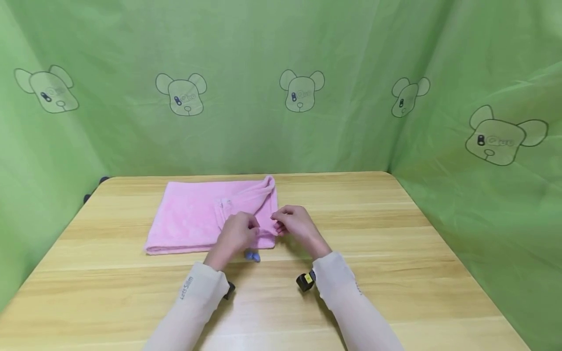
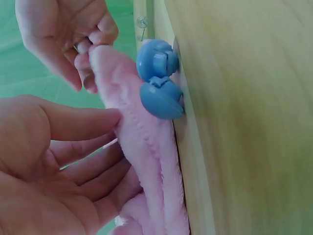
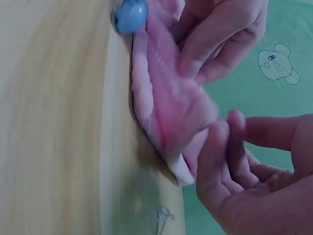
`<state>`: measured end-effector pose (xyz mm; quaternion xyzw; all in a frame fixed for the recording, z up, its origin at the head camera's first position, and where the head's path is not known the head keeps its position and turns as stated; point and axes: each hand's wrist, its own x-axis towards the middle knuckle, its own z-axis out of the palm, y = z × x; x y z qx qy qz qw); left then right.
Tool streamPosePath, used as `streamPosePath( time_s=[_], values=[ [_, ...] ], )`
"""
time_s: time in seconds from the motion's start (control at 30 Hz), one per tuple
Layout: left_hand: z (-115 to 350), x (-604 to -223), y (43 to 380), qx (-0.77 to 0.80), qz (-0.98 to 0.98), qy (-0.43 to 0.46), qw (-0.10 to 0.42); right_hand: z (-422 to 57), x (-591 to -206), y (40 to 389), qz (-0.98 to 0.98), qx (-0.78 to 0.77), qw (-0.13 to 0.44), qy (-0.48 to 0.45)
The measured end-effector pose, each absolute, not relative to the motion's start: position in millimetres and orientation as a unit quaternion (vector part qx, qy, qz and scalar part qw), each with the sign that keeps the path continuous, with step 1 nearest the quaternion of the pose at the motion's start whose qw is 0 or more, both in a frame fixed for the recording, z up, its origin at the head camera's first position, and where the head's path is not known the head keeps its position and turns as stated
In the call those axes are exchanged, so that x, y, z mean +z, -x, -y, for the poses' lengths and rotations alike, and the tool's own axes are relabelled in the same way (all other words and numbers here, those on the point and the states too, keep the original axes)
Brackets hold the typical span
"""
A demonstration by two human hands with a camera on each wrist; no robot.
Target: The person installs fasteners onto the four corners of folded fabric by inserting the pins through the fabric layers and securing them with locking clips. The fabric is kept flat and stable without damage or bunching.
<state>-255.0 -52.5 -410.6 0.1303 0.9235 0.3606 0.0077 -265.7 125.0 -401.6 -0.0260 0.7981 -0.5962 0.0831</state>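
A folded pink plush cloth (image 1: 189,214) lies on the table, its right part turned up in loose folds with a pale patch on it. My left hand (image 1: 237,231) pinches the near edge of this raised part; in the left wrist view the thumb (image 2: 83,122) presses on the stitched hem. At the cloth's right corner my right hand (image 1: 298,224) holds the tip between thumb and finger, and that corner is blurred in the right wrist view (image 3: 195,112). Two small rounded blue plastic pieces (image 1: 252,255) sit by the near edge, close to my left hand.
The cloth lies on a wood-grain table (image 1: 373,234) with green curtains (image 1: 246,48) behind and at both sides. A small clear object with a thin stem (image 3: 161,214) shows near the cloth's right end in the right wrist view.
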Motion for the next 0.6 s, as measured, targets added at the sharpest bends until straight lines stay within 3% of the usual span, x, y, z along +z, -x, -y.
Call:
streamPosePath(
  time_s=[0.1,0.33,0.6],
  values=[
    [53.4,-408.4,255.2,0.375,-0.92,-0.116,-0.005,-129.0,-399.7,266.1,-0.8,-0.594,0.08,0.029],
    [55.7,-409.1,257.8,0.366,-0.925,-0.101,-0.02,-133.0,-400.9,266.3,-0.798,-0.581,0.147,0.067],
    [55.6,-409.4,258.3,0.359,-0.927,-0.104,-0.016,-132.7,-402.3,265.5,-0.835,-0.531,0.122,0.073]
  ],
)
